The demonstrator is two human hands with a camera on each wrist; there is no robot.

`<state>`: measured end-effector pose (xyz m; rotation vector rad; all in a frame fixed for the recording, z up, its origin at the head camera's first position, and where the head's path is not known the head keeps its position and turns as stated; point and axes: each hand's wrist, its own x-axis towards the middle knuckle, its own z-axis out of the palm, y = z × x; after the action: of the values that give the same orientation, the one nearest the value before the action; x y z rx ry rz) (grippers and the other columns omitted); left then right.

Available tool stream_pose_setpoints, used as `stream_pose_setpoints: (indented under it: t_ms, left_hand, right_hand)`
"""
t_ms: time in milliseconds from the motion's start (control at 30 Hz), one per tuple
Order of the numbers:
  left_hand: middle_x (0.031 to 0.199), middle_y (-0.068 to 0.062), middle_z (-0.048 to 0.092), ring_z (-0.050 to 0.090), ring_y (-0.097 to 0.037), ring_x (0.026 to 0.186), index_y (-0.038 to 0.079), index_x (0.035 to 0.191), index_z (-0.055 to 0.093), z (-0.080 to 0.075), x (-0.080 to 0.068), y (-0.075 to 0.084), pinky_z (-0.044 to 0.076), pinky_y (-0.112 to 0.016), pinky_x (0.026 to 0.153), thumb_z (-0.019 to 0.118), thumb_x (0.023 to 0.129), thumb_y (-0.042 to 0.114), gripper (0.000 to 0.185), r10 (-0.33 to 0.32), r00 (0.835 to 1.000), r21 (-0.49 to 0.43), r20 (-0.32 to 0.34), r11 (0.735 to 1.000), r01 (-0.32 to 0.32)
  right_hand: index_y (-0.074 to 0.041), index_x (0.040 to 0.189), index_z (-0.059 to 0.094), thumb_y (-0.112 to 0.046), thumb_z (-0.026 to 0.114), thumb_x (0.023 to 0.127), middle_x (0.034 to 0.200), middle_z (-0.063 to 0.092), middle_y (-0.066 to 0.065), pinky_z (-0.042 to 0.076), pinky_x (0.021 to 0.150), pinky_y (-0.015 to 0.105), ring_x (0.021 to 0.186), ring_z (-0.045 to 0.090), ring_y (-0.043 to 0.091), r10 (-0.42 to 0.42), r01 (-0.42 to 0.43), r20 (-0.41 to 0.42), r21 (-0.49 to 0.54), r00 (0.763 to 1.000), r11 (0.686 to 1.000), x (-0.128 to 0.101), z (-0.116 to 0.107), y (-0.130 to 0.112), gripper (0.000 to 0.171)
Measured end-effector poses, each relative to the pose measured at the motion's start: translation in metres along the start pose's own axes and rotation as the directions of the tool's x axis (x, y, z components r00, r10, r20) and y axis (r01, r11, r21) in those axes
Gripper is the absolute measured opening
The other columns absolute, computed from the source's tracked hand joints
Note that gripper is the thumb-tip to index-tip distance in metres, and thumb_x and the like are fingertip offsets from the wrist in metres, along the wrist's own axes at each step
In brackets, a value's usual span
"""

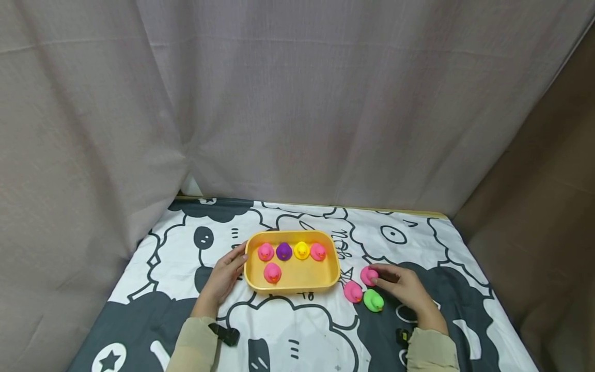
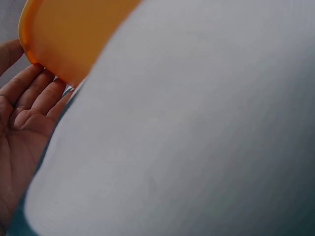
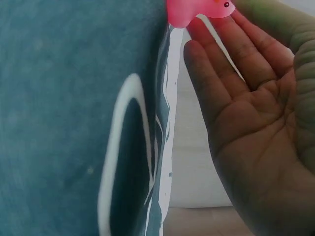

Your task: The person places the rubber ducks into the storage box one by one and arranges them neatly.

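A yellow tray point(image 1: 297, 285) holds several rubber ducks: pink ones, a purple duck point(image 1: 284, 251) and a yellow duck point(image 1: 301, 250). My left hand point(image 1: 224, 279) grips its left end; in the left wrist view the thumb is at the rim of the tray point(image 2: 74, 34), with the fingertips against its wall. To the right of the tray, my right hand point(image 1: 403, 285) pinches a pink rubber duck point(image 1: 369, 276) between thumb and fingers. That pink duck point(image 3: 199, 11) shows at the fingertips in the right wrist view. Close by sit another pink duck point(image 1: 353, 292) and a green duck point(image 1: 374, 300).
A black-and-white cartoon-print cloth point(image 1: 302, 336) covers the table. Grey curtains point(image 1: 297, 103) hang behind and at the left, with a brown one point(image 1: 544, 248) at the right. A dark wrist strap point(image 1: 225, 335) sits at the left sleeve.
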<state>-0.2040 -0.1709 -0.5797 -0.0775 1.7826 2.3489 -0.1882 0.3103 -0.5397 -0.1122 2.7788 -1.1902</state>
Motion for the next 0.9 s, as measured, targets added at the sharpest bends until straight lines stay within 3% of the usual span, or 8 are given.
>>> stream_pose_setpoints:
  t_ms: [267, 633, 900]
  left_hand:
    - [0.158, -0.001, 0.038, 0.036, -0.019, 0.145, 0.016, 0.15, 0.048, -0.0001, 0.0002, -0.0002, 0.038, -0.032, 0.114, 0.059, 0.102, 0.02, 0.05, 0.013, 1.0, 0.012, 0.01, 1.0, -0.013]
    - [0.156, 0.001, 0.041, 0.04, -0.016, 0.142, 0.017, 0.149, 0.05, -0.0002, 0.0009, -0.0013, 0.042, -0.026, 0.11, 0.06, 0.101, 0.02, 0.049, 0.001, 1.0, 0.001, 0.0, 1.0, -0.001]
    - [0.157, -0.001, 0.041, 0.038, -0.018, 0.144, 0.016, 0.15, 0.05, -0.0011, 0.0018, -0.0013, 0.038, -0.033, 0.114, 0.062, 0.1, 0.021, 0.051, 0.006, 1.0, 0.008, -0.001, 1.0, -0.006]
  right_hand:
    - [-0.016, 0.124, 0.072, -0.034, 0.076, 0.09, 0.124, 0.069, 0.007, 0.055, 0.096, 0.049, 0.113, 0.065, 0.027, -0.005, 0.005, 0.016, -0.022, 1.0, 1.0, -0.0009, -0.0009, 0.0002, 0.039]
    - [-0.016, 0.119, 0.074, -0.04, 0.079, 0.087, 0.117, 0.072, 0.005, 0.057, 0.092, 0.048, 0.106, 0.067, 0.024, -0.001, -0.001, -0.024, -0.063, 1.0, 0.998, -0.0021, 0.0003, -0.0039, 0.04]
    - [-0.017, 0.121, 0.073, -0.039, 0.078, 0.088, 0.119, 0.071, 0.004, 0.057, 0.092, 0.047, 0.107, 0.066, 0.024, -0.02, 0.02, -0.006, -0.089, 1.0, 0.996, 0.0007, 0.0025, -0.0039, 0.039]
